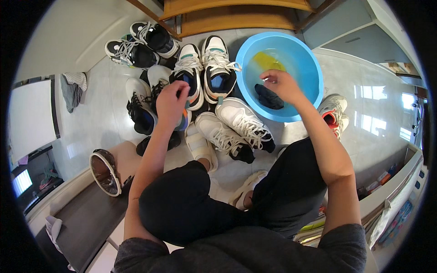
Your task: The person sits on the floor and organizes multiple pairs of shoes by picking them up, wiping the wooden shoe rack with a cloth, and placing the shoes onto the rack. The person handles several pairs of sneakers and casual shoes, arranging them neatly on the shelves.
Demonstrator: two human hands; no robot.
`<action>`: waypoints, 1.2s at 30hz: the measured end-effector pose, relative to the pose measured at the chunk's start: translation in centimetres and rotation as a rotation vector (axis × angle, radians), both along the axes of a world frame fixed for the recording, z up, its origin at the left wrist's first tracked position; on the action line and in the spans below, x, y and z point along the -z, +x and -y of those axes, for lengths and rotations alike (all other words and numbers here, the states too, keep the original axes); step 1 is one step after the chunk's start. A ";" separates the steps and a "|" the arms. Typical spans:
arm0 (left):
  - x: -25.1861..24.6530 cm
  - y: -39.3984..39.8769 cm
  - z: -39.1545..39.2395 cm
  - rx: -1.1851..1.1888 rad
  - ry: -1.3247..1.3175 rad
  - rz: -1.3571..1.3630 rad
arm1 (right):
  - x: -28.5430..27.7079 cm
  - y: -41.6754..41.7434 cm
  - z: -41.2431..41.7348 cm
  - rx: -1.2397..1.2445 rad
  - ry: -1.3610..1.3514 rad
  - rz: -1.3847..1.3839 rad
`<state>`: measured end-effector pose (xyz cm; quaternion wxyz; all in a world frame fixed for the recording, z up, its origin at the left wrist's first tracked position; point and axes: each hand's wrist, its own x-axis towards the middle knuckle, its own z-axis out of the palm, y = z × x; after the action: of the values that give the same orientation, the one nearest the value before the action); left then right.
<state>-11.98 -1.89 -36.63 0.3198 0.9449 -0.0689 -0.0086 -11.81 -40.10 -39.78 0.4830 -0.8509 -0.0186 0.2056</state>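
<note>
My left hand (172,102), fingers curled, hovers by the heel of a white sneaker with black and teal trim (188,65). Whether it touches the shoe or pinches anything I cannot tell. Its mate (215,54) stands just to the right, laces loose. Over a light-blue plastic basin (318,75) is my right hand (281,85), fingertips bent inward. Right below those fingers a dark wet cloth (269,97) lies in the basin; contact is unclear. A yellow cloth or sheet (266,60) rests in cloudy water farther back.
Several more sneakers crowd the tiled floor: a black-and-white pair (145,51), white ones with black laces (138,99) and a white pair (235,126) before my feet. Grey shoes with red lining (334,111) stand right of the basin. A lined waste bin (106,174) is at left, a wooden rack (239,20) behind.
</note>
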 end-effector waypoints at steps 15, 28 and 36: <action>2.1 -0.7 -1.4 0.292 0.450 0.018 | 1.7 -0.6 -15.8 -0.302 -0.420 0.123; 2.6 -0.9 -1.5 0.205 0.403 -0.027 | -6.7 1.2 -9.0 -0.057 0.420 -0.053; 2.6 0.3 -0.9 0.294 0.503 -0.184 | -9.4 -3.0 -5.2 0.031 0.561 -0.072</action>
<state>-11.69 -0.96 -39.20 0.0761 0.9696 -0.1716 -0.1571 -14.80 -34.95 -30.40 0.7031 -0.6763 -0.0446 0.2153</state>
